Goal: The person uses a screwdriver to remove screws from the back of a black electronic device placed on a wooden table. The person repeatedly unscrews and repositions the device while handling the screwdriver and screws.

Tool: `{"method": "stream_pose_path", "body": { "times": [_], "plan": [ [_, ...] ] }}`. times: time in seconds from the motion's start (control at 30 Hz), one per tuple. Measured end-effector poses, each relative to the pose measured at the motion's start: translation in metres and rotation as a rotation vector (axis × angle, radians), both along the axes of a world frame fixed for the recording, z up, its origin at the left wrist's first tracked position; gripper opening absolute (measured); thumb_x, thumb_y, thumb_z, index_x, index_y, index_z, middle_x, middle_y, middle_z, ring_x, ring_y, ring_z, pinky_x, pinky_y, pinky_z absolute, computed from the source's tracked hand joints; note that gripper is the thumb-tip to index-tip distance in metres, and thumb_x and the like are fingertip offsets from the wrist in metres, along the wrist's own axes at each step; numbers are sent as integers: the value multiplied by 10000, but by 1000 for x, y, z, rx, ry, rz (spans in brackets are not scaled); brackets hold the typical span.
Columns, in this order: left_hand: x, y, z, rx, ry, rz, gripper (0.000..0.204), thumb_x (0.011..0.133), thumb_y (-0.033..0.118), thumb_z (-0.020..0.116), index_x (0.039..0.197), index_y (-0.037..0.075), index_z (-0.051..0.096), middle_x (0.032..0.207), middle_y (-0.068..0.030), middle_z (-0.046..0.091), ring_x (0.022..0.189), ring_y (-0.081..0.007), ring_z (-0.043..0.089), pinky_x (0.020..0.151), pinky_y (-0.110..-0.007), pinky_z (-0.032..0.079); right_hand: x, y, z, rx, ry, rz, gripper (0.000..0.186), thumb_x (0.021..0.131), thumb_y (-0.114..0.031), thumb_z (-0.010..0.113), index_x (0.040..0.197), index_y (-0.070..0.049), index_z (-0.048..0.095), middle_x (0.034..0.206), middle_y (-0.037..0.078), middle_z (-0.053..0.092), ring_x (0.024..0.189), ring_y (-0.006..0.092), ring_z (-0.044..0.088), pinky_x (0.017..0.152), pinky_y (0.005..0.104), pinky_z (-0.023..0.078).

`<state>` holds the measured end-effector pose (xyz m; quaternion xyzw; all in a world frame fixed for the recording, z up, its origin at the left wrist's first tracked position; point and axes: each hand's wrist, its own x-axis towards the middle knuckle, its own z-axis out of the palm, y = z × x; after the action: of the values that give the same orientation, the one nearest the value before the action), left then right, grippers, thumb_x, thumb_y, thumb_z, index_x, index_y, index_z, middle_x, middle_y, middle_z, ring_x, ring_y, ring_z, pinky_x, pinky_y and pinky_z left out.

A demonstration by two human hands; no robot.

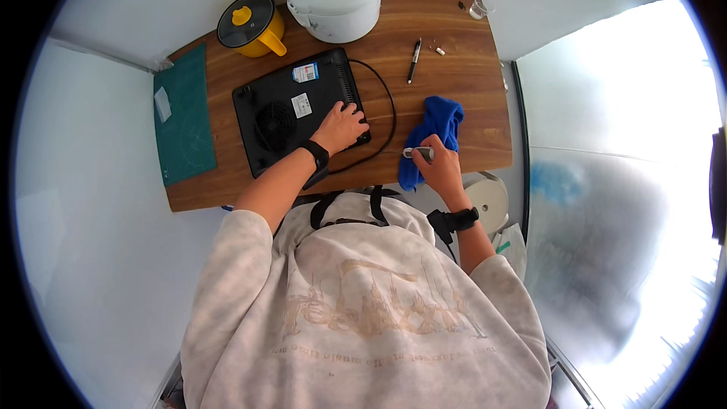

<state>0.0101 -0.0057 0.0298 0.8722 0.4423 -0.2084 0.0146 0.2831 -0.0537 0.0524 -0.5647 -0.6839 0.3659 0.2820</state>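
An induction cooker (257,106), black and turned underside up, lies on the table with its round fan grille and labels showing. My left hand (341,127) rests on its near right corner, fingers spread over the edge and gripping nothing. Over a crumpled blue cloth (445,115), my right hand (443,163) is closed around a short grey cylinder with a white rounded end (419,153). The grip partly hides this small object, so I cannot tell its exact kind. From the cooker's far side a black cord (394,110) loops to the right and back toward me.
A yellow pot with a dark lid (250,23) and a white lidded rice cooker (337,0) stand at the back. A pen (414,60), small white bits (440,51) and a clear cup (478,7) are at right. A green cutting mat (185,132) covers the left end.
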Motion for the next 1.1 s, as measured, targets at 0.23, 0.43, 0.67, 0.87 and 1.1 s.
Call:
{"method": "stream_pose_path", "body": {
  "times": [0.23,0.43,0.67,0.87,1.1],
  "plan": [
    [-7,-9,-5,36,-29,12,791,696,382,857,1397,207,536,1490,-60,462,1455,-248,323,1187,-551,247,-5,2,-9,33,90,-42,210,838,-185,704,953,-53,589,756,161,686,709,338,691,626,391,524],
    [-7,-1,-4,-56,-66,62,738,724,356,847,1388,205,563,1509,-36,454,1464,-235,312,1189,-553,241,-10,8,-15,-2,183,-112,202,827,-162,691,954,-42,590,783,164,676,703,335,675,641,379,521],
    [-12,9,-5,-189,-184,163,576,806,282,792,1347,198,611,1531,-29,440,1477,-231,292,1204,-551,213,-15,16,-33,-41,248,-134,204,843,-172,686,959,-40,582,773,167,667,690,335,671,634,385,512],
    [-12,8,-5,-205,-155,163,566,807,254,793,1343,204,617,1530,-28,444,1482,-228,280,1216,-548,197,-22,14,-42,-80,283,-124,208,848,-178,687,957,-39,577,767,164,662,684,339,667,630,385,510],
    [-12,9,-7,-194,-161,164,607,767,247,823,1338,205,619,1531,-29,440,1474,-245,298,1206,-563,222,-23,13,-39,-35,257,-123,206,859,-175,686,959,-41,566,768,168,661,695,345,670,629,383,511]
  ]
}}
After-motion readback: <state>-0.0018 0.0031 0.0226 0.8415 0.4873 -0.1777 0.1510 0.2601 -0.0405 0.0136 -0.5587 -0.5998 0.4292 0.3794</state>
